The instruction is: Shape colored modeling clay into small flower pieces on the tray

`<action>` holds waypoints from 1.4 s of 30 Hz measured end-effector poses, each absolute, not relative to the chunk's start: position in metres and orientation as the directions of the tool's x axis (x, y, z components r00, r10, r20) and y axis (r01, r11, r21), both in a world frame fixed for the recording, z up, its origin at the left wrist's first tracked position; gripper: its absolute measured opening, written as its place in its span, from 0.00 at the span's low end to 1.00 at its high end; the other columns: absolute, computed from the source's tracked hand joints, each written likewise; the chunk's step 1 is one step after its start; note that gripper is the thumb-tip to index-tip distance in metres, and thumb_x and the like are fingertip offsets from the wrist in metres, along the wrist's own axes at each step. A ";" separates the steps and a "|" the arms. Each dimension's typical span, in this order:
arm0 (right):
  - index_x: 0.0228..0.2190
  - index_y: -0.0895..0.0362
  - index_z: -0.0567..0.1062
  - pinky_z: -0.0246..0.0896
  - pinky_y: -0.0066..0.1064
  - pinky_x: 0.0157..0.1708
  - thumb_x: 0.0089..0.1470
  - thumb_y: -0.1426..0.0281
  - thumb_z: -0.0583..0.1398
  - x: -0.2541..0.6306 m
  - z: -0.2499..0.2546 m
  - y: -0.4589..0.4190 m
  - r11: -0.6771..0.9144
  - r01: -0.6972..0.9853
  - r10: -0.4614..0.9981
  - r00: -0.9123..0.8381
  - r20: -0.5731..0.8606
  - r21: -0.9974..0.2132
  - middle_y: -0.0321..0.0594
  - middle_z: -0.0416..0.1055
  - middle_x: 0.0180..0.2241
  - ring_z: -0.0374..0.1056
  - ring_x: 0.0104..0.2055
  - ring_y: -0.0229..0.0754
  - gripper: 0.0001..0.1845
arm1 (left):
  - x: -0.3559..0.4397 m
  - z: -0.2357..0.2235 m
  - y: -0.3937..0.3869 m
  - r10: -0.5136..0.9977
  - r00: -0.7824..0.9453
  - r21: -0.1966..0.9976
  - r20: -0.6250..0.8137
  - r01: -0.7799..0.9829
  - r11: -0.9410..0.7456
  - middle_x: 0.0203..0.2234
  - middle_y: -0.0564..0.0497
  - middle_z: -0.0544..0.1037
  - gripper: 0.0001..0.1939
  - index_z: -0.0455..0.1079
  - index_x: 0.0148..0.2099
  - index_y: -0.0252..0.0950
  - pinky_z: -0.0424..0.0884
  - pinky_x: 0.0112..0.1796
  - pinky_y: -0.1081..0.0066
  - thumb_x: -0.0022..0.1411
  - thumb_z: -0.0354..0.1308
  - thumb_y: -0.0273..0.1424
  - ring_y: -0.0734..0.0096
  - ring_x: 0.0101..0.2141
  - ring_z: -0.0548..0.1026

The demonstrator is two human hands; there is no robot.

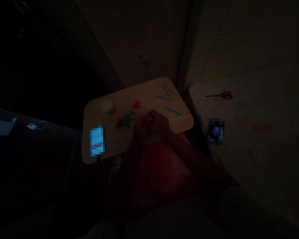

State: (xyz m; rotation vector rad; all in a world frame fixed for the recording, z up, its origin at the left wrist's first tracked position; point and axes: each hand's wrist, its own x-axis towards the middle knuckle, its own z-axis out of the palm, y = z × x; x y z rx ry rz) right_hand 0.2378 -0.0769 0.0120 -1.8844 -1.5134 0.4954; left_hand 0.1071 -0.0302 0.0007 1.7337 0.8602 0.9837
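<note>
Near green pieces [131,118], the hands [160,122] half-cover a seemingly orange lump [149,119].

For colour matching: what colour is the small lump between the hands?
The small lump looks orange; head view shows it.

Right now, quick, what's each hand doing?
Left hand: closed, holding a small orange piece.
Right hand: closed around the same orange piece; finer detail is too dark.
</note>
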 end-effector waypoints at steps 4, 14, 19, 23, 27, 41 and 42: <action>0.52 0.55 0.76 0.69 0.40 0.47 0.62 0.63 0.57 0.241 0.007 -0.076 -0.020 0.690 0.973 0.181 0.146 -0.723 0.48 0.81 0.46 0.76 0.47 0.53 0.19 | 0.103 0.000 -0.025 0.899 0.382 0.959 0.214 0.092 -0.267 0.41 0.47 0.85 0.13 0.81 0.44 0.38 0.77 0.50 0.63 0.69 0.60 0.41 0.61 0.44 0.82; 0.60 0.52 0.75 0.69 0.40 0.54 0.66 0.60 0.57 0.251 -0.003 -0.073 0.030 0.552 0.983 0.133 0.124 -0.833 0.44 0.80 0.54 0.76 0.53 0.50 0.24 | 0.096 -0.012 -0.016 0.916 0.367 0.985 0.162 -0.009 -0.170 0.44 0.46 0.84 0.15 0.78 0.47 0.38 0.77 0.50 0.62 0.62 0.67 0.40 0.60 0.46 0.81; 0.59 0.53 0.75 0.69 0.40 0.55 0.62 0.63 0.59 0.251 0.003 -0.075 -0.042 0.607 0.987 0.149 0.061 -0.794 0.44 0.80 0.53 0.76 0.53 0.50 0.24 | 0.094 -0.010 -0.017 0.882 0.438 0.976 0.175 0.044 -0.215 0.47 0.45 0.84 0.16 0.79 0.49 0.38 0.76 0.53 0.60 0.63 0.65 0.41 0.58 0.49 0.81; 0.55 0.54 0.75 0.69 0.41 0.52 0.60 0.63 0.60 0.248 0.010 -0.078 -0.096 0.647 0.981 0.188 0.036 -0.757 0.45 0.81 0.50 0.76 0.51 0.52 0.23 | 0.096 -0.008 -0.021 0.870 0.461 0.976 0.176 0.032 -0.215 0.47 0.44 0.84 0.18 0.79 0.49 0.38 0.77 0.52 0.60 0.63 0.63 0.43 0.57 0.48 0.81; 0.53 0.54 0.75 0.69 0.42 0.48 0.61 0.60 0.59 0.240 0.019 -0.080 -0.155 0.677 0.970 0.243 0.020 -0.720 0.47 0.81 0.47 0.76 0.48 0.54 0.21 | 0.096 -0.008 -0.021 0.848 0.505 0.979 0.162 0.026 -0.203 0.47 0.43 0.84 0.18 0.79 0.49 0.37 0.77 0.52 0.60 0.62 0.63 0.41 0.56 0.47 0.82; 0.55 0.54 0.74 0.68 0.38 0.47 0.65 0.61 0.56 0.242 0.013 -0.077 -0.090 0.693 0.981 0.187 0.058 -0.715 0.46 0.81 0.47 0.76 0.48 0.52 0.21 | 0.099 -0.007 -0.023 0.878 0.430 0.967 0.210 0.039 -0.251 0.46 0.44 0.84 0.17 0.78 0.49 0.38 0.76 0.53 0.59 0.64 0.60 0.42 0.57 0.48 0.80; 0.56 0.53 0.74 0.68 0.38 0.47 0.64 0.61 0.57 0.242 0.013 -0.077 -0.080 0.683 0.981 0.182 0.063 -0.726 0.45 0.81 0.48 0.76 0.48 0.52 0.21 | 0.099 -0.007 -0.023 0.879 0.427 0.966 0.213 0.044 -0.256 0.46 0.44 0.84 0.16 0.78 0.49 0.38 0.76 0.53 0.59 0.63 0.60 0.39 0.57 0.48 0.80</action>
